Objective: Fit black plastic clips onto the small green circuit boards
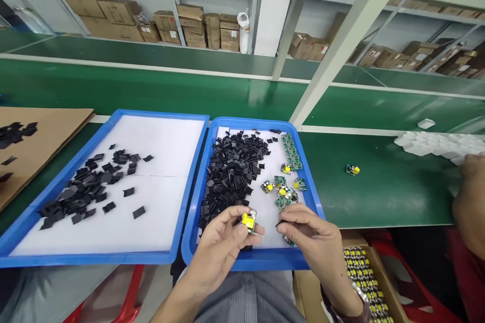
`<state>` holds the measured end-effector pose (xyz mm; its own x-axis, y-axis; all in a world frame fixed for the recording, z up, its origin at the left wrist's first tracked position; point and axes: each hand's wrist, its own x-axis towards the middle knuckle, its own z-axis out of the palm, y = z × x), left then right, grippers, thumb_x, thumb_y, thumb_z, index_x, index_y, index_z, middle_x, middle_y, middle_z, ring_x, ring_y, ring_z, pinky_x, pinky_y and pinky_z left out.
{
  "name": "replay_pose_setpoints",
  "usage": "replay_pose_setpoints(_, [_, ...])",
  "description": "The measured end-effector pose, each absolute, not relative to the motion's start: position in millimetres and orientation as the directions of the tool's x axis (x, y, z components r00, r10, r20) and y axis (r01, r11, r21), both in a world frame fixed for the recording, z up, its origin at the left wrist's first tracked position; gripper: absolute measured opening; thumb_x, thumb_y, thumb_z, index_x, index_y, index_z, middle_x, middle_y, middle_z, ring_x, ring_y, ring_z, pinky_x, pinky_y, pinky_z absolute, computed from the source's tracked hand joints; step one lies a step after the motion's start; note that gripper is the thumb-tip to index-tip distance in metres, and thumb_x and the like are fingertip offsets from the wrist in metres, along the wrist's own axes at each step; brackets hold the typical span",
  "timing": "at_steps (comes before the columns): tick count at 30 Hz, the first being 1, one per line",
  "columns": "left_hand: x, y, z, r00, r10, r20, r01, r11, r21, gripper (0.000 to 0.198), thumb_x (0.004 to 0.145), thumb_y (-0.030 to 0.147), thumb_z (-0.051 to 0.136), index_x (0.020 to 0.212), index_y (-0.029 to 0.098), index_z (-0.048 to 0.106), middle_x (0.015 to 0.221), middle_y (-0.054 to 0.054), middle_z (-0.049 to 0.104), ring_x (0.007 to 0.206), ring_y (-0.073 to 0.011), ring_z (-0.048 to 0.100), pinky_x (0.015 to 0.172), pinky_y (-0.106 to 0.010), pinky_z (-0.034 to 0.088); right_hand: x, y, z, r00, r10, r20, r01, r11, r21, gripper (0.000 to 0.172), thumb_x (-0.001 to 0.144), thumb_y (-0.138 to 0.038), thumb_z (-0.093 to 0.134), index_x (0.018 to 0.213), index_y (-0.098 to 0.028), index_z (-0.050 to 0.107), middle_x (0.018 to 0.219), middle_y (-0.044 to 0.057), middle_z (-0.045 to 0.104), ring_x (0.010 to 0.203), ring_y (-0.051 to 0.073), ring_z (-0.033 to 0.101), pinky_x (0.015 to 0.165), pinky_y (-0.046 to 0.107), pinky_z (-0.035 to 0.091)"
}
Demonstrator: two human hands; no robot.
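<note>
Yellow-topped circuit board sits pinched between the thumb and fingers of your left hand, over the near part of a blue tray, while your right thumb and forefinger press together on a small black piece, that right hand just beside. Under them the tray holds heaped black tabs and green boards; the left-hand tray holds scattered tabs, and a cardboard box by your right wrist holds rows of yellow-topped boards.

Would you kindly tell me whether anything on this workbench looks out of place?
One yellow-topped circuit board lies alone on the green table, outside the right-hand blue tray where similar boards sit. That looks slightly odd, though it may be deliberate.
</note>
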<state>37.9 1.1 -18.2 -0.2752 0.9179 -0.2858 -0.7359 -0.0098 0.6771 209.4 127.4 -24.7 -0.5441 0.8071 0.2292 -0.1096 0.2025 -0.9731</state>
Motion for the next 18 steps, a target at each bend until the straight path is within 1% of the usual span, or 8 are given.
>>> replay_pose_setpoints(2, [40,3,-17,-0.251,0.920,-0.301,-0.781,-0.008,0.625,0.021,0.095,0.028,0.075,0.114,0.018,0.078,0.114,-0.012,0.077,0.094,-0.0201,0.074,0.083,-0.029,0.062,208,123,-24,-0.554,0.811,0.191,-0.128,0.144,-0.981,0.025,0.084,-0.012,0.085,0.098,-0.033,0.084,0.093,0.002,0.078,0.085,0.017,0.072,0.069,0.024,0.060])
replay_pose_setpoints(4, [41,4,-17,-0.240,0.919,-0.311,-0.811,-0.013,0.585,0.026,0.097,0.031,0.073,0.119,0.016,0.077,0.113,-0.015,0.078,0.092,-0.0186,0.073,0.081,-0.026,0.060,207,120,-23,-0.566,0.804,0.182,-0.161,0.109,-0.981,0.023,0.086,-0.012,0.083,0.098,-0.032,0.084,0.094,0.002,0.078,0.088,0.017,0.073,0.073,0.024,0.062])
replay_pose_setpoints(6, [42,4,-18,-0.230,0.916,-0.328,-0.824,-0.004,0.567,0.031,0.097,0.028,0.074,0.126,0.018,0.076,0.110,-0.015,0.079,0.088,-0.0160,0.072,0.079,-0.023,0.059,206,117,-21,-0.579,0.795,0.180,-0.195,0.080,-0.978,0.021,0.088,-0.012,0.080,0.097,-0.030,0.083,0.094,0.003,0.077,0.091,0.017,0.073,0.078,0.025,0.063])
replay_pose_setpoints(8, [42,4,-19,-0.221,0.914,-0.340,-0.821,0.013,0.571,0.034,0.096,0.025,0.074,0.131,0.022,0.074,0.112,-0.014,0.080,0.087,-0.0146,0.072,0.080,-0.022,0.059,206,114,-21,-0.584,0.793,0.174,-0.218,0.054,-0.974,0.018,0.090,-0.012,0.078,0.097,-0.029,0.081,0.095,0.003,0.077,0.095,0.018,0.074,0.081,0.027,0.063])
replay_pose_setpoints(10, [41,2,-20,-0.218,0.918,-0.330,-0.797,0.028,0.604,0.035,0.096,0.025,0.075,0.131,0.024,0.074,0.117,-0.012,0.079,0.091,-0.0148,0.073,0.086,-0.023,0.059,206,112,-22,-0.586,0.793,0.166,-0.207,0.051,-0.977,0.020,0.092,-0.013,0.077,0.103,-0.030,0.080,0.098,0.004,0.078,0.095,0.019,0.074,0.084,0.029,0.064])
replay_pose_setpoints(13, [38,-2,-22,-0.205,0.944,-0.260,-0.705,0.041,0.708,0.038,0.093,0.024,0.078,0.131,0.026,0.074,0.132,-0.011,0.074,0.107,-0.0185,0.072,0.093,-0.026,0.060,205,107,-23,-0.583,0.790,0.190,-0.151,0.125,-0.981,0.025,0.094,-0.015,0.075,0.112,-0.031,0.080,0.102,0.005,0.079,0.093,0.020,0.075,0.082,0.033,0.065])
replay_pose_setpoints(16, [36,-5,-24,-0.211,0.960,-0.185,-0.579,0.030,0.815,0.035,0.093,0.019,0.077,0.126,0.029,0.074,0.138,-0.009,0.069,0.119,-0.0221,0.068,0.094,-0.029,0.061,204,104,-22,-0.566,0.794,0.222,-0.120,0.188,-0.975,0.020,0.095,-0.017,0.073,0.107,-0.030,0.083,0.100,0.007,0.078,0.093,0.022,0.074,0.078,0.034,0.065])
replay_pose_setpoints(18, [35,-7,-27,-0.218,0.964,-0.153,-0.520,0.018,0.854,0.032,0.093,0.016,0.076,0.122,0.028,0.074,0.138,-0.008,0.069,0.120,-0.0232,0.069,0.096,-0.032,0.061,202,102,-21,-0.551,0.801,0.234,-0.126,0.197,-0.972,0.019,0.095,-0.016,0.074,0.104,-0.031,0.082,0.100,0.006,0.078,0.096,0.023,0.074,0.080,0.035,0.064])
